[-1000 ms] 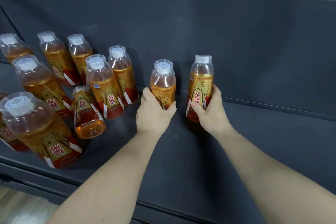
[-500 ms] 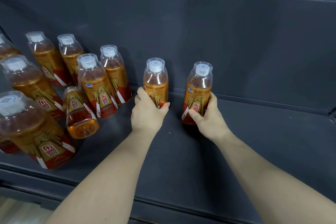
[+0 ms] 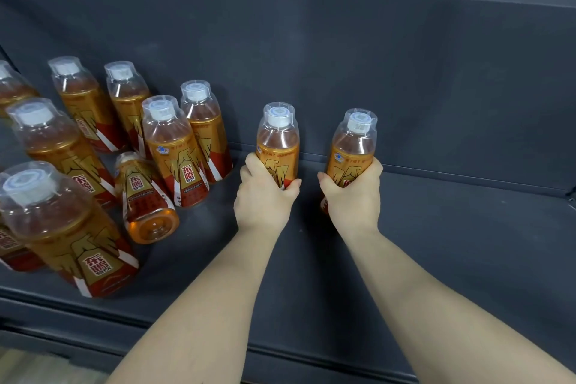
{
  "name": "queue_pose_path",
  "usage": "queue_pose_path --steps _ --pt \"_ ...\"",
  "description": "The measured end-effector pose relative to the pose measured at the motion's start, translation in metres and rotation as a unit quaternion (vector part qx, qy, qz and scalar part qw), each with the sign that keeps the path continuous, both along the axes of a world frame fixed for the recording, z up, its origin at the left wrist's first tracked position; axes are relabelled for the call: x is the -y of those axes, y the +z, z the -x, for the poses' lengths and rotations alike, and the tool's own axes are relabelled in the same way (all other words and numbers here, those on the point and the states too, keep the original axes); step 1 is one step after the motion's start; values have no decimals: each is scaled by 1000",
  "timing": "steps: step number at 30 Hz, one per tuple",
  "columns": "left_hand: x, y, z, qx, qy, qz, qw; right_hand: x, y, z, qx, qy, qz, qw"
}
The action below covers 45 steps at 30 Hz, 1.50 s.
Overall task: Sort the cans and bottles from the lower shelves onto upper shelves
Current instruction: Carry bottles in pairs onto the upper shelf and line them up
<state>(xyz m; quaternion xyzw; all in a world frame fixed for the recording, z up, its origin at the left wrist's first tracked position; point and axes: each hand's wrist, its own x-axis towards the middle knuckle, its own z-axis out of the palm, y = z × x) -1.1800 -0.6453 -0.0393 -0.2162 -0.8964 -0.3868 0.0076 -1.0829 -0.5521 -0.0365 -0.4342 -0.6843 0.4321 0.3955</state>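
Note:
Two amber drink bottles with gold-and-red labels and clear dust caps stand upright near the back of a dark grey shelf (image 3: 452, 237). My left hand (image 3: 263, 196) is wrapped around the lower half of the left bottle (image 3: 277, 140). My right hand (image 3: 353, 193) grips the right bottle (image 3: 353, 146) the same way. Both bottle bases are hidden behind my hands, so whether they touch the shelf is unclear.
Several identical bottles stand grouped on the shelf's left side, the closest upright one (image 3: 67, 227) at the front edge. One bottle (image 3: 143, 196) lies on its side among them, base toward me. The grey back wall (image 3: 374, 72) rises behind. The shelf's front lip (image 3: 93, 315) runs below.
Both hands with their bottles sit slightly further back and closer together. The right bottle has come down and now stands level with the left one. My grips are unchanged.

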Motion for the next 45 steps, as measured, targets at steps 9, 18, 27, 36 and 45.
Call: queue_pose_path --steps 9,18,27,36,45 --pt "-1 3 0 -9 3 24 1000 3 1 0 8 -7 -5 1000" --pt "-5 2 0 18 -1 -29 999 4 -1 -1 16 -13 -1 1000" --pt "-7 11 -2 47 -22 -71 996 0 13 -10 50 16 1 999" --pt "-19 21 -65 44 -85 -75 993 2 27 -85 46 -12 2 999" --pt "-23 30 -186 46 -159 -66 984 13 35 -213 46 -79 1 996"
